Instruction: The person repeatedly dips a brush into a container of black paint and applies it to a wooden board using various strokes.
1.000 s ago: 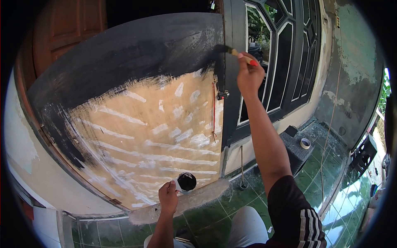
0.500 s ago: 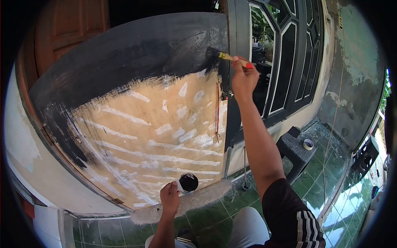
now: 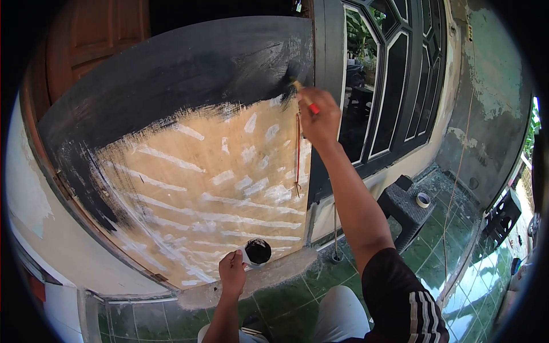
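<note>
My right hand is closed round the handle of a paintbrush, whose bristles touch the dark-painted upper right part of a wooden door panel. The panel's top and left side are black, while its lower part is bare tan wood with white patches. Low in front of the panel, my left hand grips a white cup of black paint by its left side. A thin red cord hangs on the panel below my right hand.
To the right is a dark-framed window with white edging. A dark stool on the green tiled floor bears a roll of tape. A brown wooden door stands at the upper left.
My right hand has moved left and slightly down with the brush, and its handle now points more steeply. My left hand and the cup have hardly moved.
</note>
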`<state>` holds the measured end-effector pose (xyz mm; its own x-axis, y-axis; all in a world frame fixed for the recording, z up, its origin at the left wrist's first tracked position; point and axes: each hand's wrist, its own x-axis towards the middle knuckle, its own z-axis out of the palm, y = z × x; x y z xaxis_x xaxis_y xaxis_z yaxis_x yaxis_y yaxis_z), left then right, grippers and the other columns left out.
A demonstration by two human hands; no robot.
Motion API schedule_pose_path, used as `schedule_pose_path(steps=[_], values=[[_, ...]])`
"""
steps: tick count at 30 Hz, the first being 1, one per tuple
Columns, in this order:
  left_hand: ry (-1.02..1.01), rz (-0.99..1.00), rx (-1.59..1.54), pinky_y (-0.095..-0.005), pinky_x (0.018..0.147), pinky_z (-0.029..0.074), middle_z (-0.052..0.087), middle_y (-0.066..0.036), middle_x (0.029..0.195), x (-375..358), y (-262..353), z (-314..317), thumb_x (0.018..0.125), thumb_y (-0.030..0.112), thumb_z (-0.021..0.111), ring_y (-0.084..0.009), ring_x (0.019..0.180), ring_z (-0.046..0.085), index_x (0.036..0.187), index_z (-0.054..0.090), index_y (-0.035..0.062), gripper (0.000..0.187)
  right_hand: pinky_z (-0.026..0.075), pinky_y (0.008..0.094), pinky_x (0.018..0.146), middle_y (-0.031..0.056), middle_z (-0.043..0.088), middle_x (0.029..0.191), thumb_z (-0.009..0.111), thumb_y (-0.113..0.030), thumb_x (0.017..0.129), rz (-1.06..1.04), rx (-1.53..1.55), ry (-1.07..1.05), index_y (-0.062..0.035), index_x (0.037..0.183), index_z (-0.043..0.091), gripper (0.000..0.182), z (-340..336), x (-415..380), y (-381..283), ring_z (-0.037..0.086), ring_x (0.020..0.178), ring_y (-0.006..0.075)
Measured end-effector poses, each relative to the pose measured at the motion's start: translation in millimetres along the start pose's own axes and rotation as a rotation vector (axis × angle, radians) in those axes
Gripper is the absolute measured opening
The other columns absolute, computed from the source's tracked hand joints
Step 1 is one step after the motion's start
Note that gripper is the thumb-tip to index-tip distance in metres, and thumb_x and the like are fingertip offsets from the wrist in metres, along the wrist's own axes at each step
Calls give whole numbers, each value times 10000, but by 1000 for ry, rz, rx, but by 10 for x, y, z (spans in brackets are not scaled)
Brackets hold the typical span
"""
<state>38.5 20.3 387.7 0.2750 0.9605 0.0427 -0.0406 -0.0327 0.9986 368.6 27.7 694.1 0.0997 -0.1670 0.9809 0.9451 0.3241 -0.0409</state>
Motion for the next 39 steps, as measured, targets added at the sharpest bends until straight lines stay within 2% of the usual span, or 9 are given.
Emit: schedule_pose_path(steps=[2, 6, 14, 17, 22, 27, 31, 34, 39], values=[[1, -8, 13, -320, 817, 581, 675, -82, 901, 8, 7, 9, 1060, 232, 565, -133, 840, 656, 995, 676, -54, 314, 560, 378, 741, 145, 719, 955, 753, -33, 869, -150, -34, -106, -3, 981, 741, 117, -12, -24, -83, 699, 835, 324], [-5, -21, 22, -318, 817, 579, 679, -83, 908, 19, -20, 5, 1059, 229, 567, -134, 847, 656, 1009, 679, -57, 311, 550, 389, 749, 150, 708, 988, 763, -50, 860, -108, -157, 112, -15, 998, 739, 144, -27, 86, -3, 685, 858, 327], [23, 13, 1, -283, 713, 538, 695, -78, 855, 30, -54, 48, 1053, 237, 573, -117, 759, 633, 1033, 699, -69, 332, 573, 380, 733, 127, 714, 962, 759, -7, 807, -162, 64, -118, -33, 975, 736, 172, 699, -372, -880, 694, 865, 306], [43, 41, -4, -271, 665, 520, 698, -71, 823, 29, -42, 110, 1050, 246, 578, -107, 718, 621, 1066, 708, -74, 346, 562, 306, 762, 124, 741, 959, 757, -39, 881, 184, 479, -322, -25, 999, 755, 118, 804, -380, -1503, 714, 838, 225], [37, 37, -6, -274, 668, 524, 692, -61, 819, -37, -37, 52, 1052, 251, 578, -103, 725, 620, 1107, 707, -76, 356, 534, 242, 797, 40, 756, 1027, 730, -51, 941, 603, 672, -21, -33, 1063, 773, 131, 770, 17, -711, 678, 847, 106], [61, 43, -1, -279, 673, 530, 696, -64, 810, -77, -64, -77, 1053, 258, 574, -111, 715, 626, 1085, 712, -75, 362, 535, 302, 666, 102, 723, 895, 759, -73, 902, 262, 94, 309, -67, 1007, 763, 106, 407, 379, -295, 697, 755, 213], [81, 81, 35, -282, 681, 531, 708, -80, 807, -74, -71, -190, 1055, 260, 566, -114, 705, 631, 1073, 711, -77, 367, 521, 408, 635, 108, 643, 786, 737, -52, 873, -165, -88, 245, -86, 968, 726, 101, 812, 220, -581, 644, 708, 311], [99, 81, 47, -283, 681, 527, 715, -88, 812, -72, -11, -171, 1056, 258, 563, -115, 700, 635, 1068, 711, -78, 368, 539, 396, 712, 101, 687, 868, 734, 7, 808, -197, 130, 47, -88, 964, 722, 183, 1243, -75, -1234, 666, 782, 299], [78, 104, 29, -284, 681, 526, 720, -92, 817, -5, -42, -120, 1053, 258, 565, -118, 700, 640, 1075, 716, -75, 367, 557, 302, 738, 85, 745, 914, 740, -18, 876, 194, 631, -129, -52, 1002, 757, 132, 1368, -159, -1880, 708, 806, 175]])
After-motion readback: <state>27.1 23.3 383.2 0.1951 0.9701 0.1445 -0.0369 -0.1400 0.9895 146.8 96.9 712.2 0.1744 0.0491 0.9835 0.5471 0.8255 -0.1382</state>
